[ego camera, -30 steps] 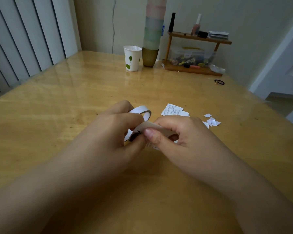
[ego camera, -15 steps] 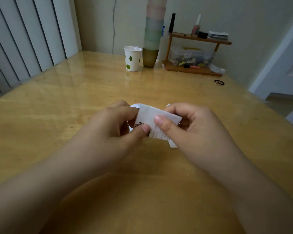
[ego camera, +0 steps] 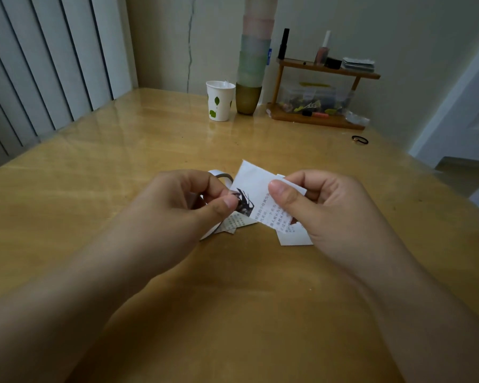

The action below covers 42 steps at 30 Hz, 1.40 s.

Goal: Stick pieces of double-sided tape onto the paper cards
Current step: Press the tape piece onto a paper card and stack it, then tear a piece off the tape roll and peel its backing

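A white paper card point(ego camera: 253, 189) with a dark picture and printed text is held up above the wooden table point(ego camera: 94, 189). My left hand point(ego camera: 188, 205) pinches its left edge at the picture, and my right hand point(ego camera: 318, 205) pinches its right side between thumb and fingers. A roll of white double-sided tape point(ego camera: 219, 176) lies on the table behind my left hand, mostly hidden by it. More printed cards point(ego camera: 234, 225) lie on the table under the held card, and another white piece point(ego camera: 295, 239) shows below my right hand.
At the back of the table stand a white paper cup with green leaves point(ego camera: 219, 100), a tall stack of coloured cups point(ego camera: 253, 64) and a small wooden shelf point(ego camera: 321, 89) with bottles and a clear box. A black hair tie point(ego camera: 360, 139) lies at the right.
The card has been lifted and turned upright, so its printed face now shows. My two hands have drawn apart along its edges. The scraps at the right are now hidden.
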Each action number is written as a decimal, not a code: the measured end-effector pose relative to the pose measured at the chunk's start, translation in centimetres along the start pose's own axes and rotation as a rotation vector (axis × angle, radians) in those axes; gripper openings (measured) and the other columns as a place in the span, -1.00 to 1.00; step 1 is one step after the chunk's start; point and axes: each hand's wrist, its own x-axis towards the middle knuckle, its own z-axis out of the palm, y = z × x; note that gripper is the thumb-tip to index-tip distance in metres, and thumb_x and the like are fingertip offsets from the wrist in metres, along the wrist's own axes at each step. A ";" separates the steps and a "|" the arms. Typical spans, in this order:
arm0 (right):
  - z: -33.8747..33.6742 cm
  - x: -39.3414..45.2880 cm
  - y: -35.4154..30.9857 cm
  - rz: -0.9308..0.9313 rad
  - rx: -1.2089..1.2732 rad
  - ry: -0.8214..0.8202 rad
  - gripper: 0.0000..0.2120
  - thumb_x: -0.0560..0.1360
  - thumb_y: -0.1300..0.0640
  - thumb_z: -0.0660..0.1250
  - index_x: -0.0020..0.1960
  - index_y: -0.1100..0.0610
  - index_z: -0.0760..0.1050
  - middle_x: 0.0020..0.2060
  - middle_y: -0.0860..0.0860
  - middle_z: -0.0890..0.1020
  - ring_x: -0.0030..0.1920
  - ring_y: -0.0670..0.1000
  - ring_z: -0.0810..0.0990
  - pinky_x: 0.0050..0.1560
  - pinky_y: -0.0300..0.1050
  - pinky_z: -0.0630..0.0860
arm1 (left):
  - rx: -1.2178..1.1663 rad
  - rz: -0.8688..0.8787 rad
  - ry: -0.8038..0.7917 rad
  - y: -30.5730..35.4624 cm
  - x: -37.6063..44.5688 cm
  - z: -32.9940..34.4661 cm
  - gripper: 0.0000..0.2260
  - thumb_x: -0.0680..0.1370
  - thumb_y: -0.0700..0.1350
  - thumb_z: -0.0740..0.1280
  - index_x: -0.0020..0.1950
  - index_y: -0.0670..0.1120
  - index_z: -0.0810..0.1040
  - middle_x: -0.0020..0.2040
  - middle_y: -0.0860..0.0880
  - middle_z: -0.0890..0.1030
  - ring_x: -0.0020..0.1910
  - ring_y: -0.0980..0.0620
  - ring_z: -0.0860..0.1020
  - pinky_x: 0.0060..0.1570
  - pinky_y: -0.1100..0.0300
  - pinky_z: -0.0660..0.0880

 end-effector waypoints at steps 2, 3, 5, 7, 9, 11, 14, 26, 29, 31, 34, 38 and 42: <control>0.0 0.1 0.1 -0.002 0.003 0.013 -0.79 0.48 -0.01 0.36 -0.23 0.10 0.61 -0.26 0.26 0.62 -0.30 0.15 0.54 -0.23 0.17 0.51 | -0.009 -0.016 -0.001 0.1 0.0 0.0 -0.79 0.32 0.16 0.33 -0.29 0.04 0.58 -0.53 0.12 0.37 -0.54 0.16 0.21 -0.57 0.39 0.13; 0.0 0.1 0.1 -0.003 0.013 0.022 -0.80 0.49 0.00 0.36 -0.22 0.11 0.61 -0.26 0.24 0.64 -0.28 0.14 0.56 -0.20 0.16 0.52 | -0.012 -0.020 0.004 0.0 0.1 -0.1 -0.82 0.36 0.13 0.34 -0.29 0.04 0.58 -0.54 0.12 0.38 -0.55 0.16 0.22 -0.57 0.39 0.13; -0.2 0.3 0.1 -0.004 0.052 0.036 -0.82 0.48 0.04 0.36 -0.21 0.12 0.61 -0.33 0.08 0.67 -0.31 -0.04 0.59 -0.21 -0.06 0.53 | -0.010 -0.013 0.009 0.0 0.1 -0.2 -0.79 0.33 0.15 0.33 -0.29 0.03 0.58 -0.52 0.10 0.41 -0.53 0.16 0.24 -0.57 0.40 0.15; -0.3 0.4 0.0 -0.008 0.080 0.039 -0.83 0.48 0.07 0.35 -0.21 0.14 0.60 -0.40 -0.04 0.66 -0.38 -0.19 0.57 -0.28 -0.31 0.49 | -0.010 -0.001 0.019 0.1 0.1 -0.2 -0.74 0.26 0.18 0.30 -0.28 0.01 0.58 -0.50 0.08 0.43 -0.51 0.15 0.26 -0.55 0.39 0.16; -0.3 0.4 0.0 -0.011 0.091 0.046 -0.84 0.48 0.10 0.35 -0.22 0.15 0.59 -0.41 -0.07 0.65 -0.41 -0.21 0.56 -0.30 -0.37 0.46 | -0.004 0.001 0.026 0.0 0.2 -0.1 -0.70 0.23 0.21 0.30 -0.27 0.01 0.58 -0.50 0.08 0.43 -0.49 0.14 0.27 -0.50 0.32 0.18; -0.2 0.5 0.1 -0.018 0.099 0.056 -0.85 0.48 0.13 0.35 -0.23 0.17 0.58 -0.42 -0.07 0.65 -0.43 -0.22 0.55 -0.32 -0.39 0.45 | 0.009 -0.010 0.029 0.0 0.2 -0.1 -0.67 0.22 0.24 0.29 -0.24 0.02 0.59 -0.49 0.07 0.42 -0.49 0.13 0.27 -0.44 0.24 0.16; -0.3 0.6 0.2 -0.021 0.106 0.069 -0.85 0.48 0.14 0.36 -0.24 0.16 0.58 -0.43 -0.05 0.63 -0.44 -0.21 0.52 -0.33 -0.38 0.44 | 0.005 -0.038 0.037 0.0 0.1 -0.1 -0.78 0.38 0.18 0.32 -0.21 0.07 0.62 -0.45 0.07 0.45 -0.46 0.13 0.30 -0.41 0.22 0.18; -0.2 0.6 0.1 -0.054 0.081 0.044 -0.88 0.45 0.12 0.37 -0.24 0.12 0.58 -0.39 -0.08 0.63 -0.37 -0.21 0.54 -0.28 -0.36 0.46 | -0.051 -0.003 0.017 -0.1 0.0 -0.1 -0.89 0.37 0.11 0.45 -0.20 0.11 0.63 -0.40 0.01 0.56 -0.38 0.08 0.42 -0.31 0.18 0.31; -0.3 0.6 0.2 -0.056 0.059 0.098 -0.87 0.47 0.14 0.37 -0.24 0.13 0.58 -0.41 -0.08 0.61 -0.38 -0.21 0.51 -0.30 -0.37 0.46 | -0.042 0.052 0.029 0.0 0.0 0.0 -0.95 0.43 -0.02 0.39 -0.20 0.08 0.64 -0.45 0.14 0.40 -0.47 0.19 0.30 -0.37 0.28 0.27; -0.4 0.6 0.2 -0.035 0.030 0.144 -0.87 0.49 0.11 0.36 -0.22 0.11 0.59 -0.40 -0.09 0.62 -0.39 -0.22 0.51 -0.32 -0.36 0.46 | -0.050 0.098 0.032 0.2 0.0 0.1 -0.86 0.49 -0.11 0.35 -0.19 0.11 0.65 -0.45 0.19 0.38 -0.47 0.20 0.29 -0.38 0.34 0.27; -0.9 0.6 0.3 0.036 -0.030 0.208 -0.86 0.52 0.06 0.32 -0.18 0.06 0.60 -0.36 -0.10 0.67 -0.42 -0.24 0.54 -0.37 -0.37 0.45 | -0.114 0.143 0.033 0.3 0.1 -0.1 -0.80 0.52 -0.11 0.28 -0.14 0.16 0.64 -0.37 0.20 0.45 -0.38 0.16 0.32 -0.26 0.19 0.27; -1.3 0.8 0.4 0.113 -0.032 0.289 -0.85 0.56 0.08 0.28 -0.14 0.02 0.57 -0.36 -0.16 0.67 -0.42 -0.25 0.56 -0.32 -0.27 0.51 | -0.229 0.156 0.058 0.3 0.4 -0.4 -0.76 0.47 -0.12 0.18 -0.05 0.22 0.51 -0.28 0.05 0.50 -0.36 0.09 0.33 -0.33 0.24 0.29; -1.6 1.0 0.8 0.138 -0.058 0.357 -0.85 0.57 0.07 0.28 -0.15 -0.01 0.57 -0.35 -0.19 0.66 -0.38 -0.24 0.56 -0.20 -0.10 0.55 | -0.279 0.100 0.161 0.3 0.6 -0.7 -0.76 0.61 -0.21 0.15 0.07 0.12 0.47 -0.31 0.05 0.51 -0.40 0.13 0.33 -0.35 0.26 0.30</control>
